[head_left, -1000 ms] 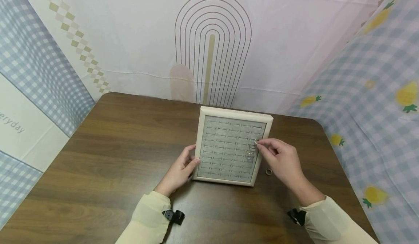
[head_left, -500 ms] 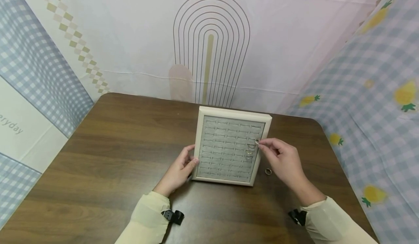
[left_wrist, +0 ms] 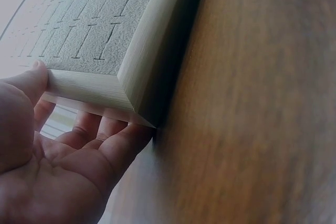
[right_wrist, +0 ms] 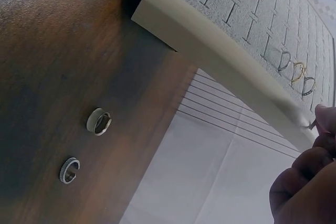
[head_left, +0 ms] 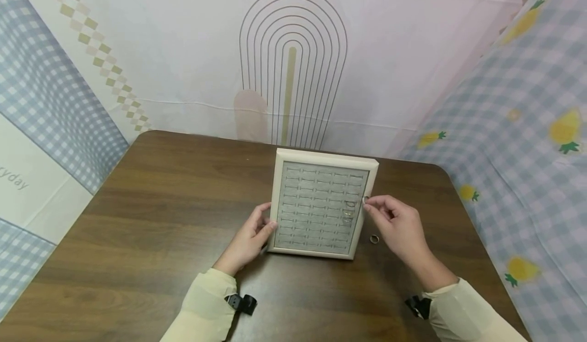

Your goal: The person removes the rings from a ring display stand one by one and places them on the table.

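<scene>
A ring display board (head_left: pixel 321 204) with a cream frame and a grey slotted panel stands tilted back on the table. My left hand (head_left: pixel 247 237) grips its left edge, thumb on the front of the frame and fingers behind. Between thumb and forefinger, my right hand (head_left: pixel 399 225) pinches a small silver ring (head_left: pixel 365 200) at the frame's right edge. In the right wrist view, a silver ring (right_wrist: pixel 287 65), a gold ring (right_wrist: pixel 301 65) and a dark studded ring (right_wrist: pixel 313 84) sit in a line of slots near that edge.
On the brown wooden table (head_left: pixel 183 194) lie a wide polished ring (right_wrist: pixel 94 120) and a studded open ring (right_wrist: pixel 64 171), beside the board's right side. A pale printed cloth (head_left: pixel 197 51) hangs behind the table, and checked cloth (head_left: pixel 504 179) hangs at the right.
My right hand has drawn the pinched ring slightly right, from over the grey panel to the frame's edge. My left hand keeps its grip on the board.
</scene>
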{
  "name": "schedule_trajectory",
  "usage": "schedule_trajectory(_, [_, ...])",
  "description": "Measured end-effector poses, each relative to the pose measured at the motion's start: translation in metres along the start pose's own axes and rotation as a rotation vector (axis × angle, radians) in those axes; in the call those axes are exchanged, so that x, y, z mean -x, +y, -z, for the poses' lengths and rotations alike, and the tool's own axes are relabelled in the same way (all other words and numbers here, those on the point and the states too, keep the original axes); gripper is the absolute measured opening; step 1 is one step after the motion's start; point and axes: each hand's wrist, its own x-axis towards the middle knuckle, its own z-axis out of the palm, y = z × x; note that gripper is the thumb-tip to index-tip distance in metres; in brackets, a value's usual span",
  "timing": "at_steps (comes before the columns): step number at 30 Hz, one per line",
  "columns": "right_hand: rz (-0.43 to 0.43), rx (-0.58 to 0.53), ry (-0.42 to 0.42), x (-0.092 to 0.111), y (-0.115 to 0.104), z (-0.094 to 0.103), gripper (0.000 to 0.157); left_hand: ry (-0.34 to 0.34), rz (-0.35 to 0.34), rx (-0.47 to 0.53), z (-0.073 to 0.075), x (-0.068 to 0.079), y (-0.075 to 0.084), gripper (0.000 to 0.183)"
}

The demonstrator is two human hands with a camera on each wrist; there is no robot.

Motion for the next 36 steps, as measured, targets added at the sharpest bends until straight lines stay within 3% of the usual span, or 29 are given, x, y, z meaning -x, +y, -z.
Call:
schedule_trajectory(11, [-0.098, 0.055, 0.012, 0.009, 0.01, 0.001, 0.008, -0.006, -0.006, 0.006, 0.0, 0.001, 0.001, 0.049])
schedule_trajectory(36, [-0.299, 0.221, -0.067, 0.029, 0.027, 0.007, 0.018, -0.016, 0.001, -0.017, 0.001, -0.001, -0.003, 0.049])
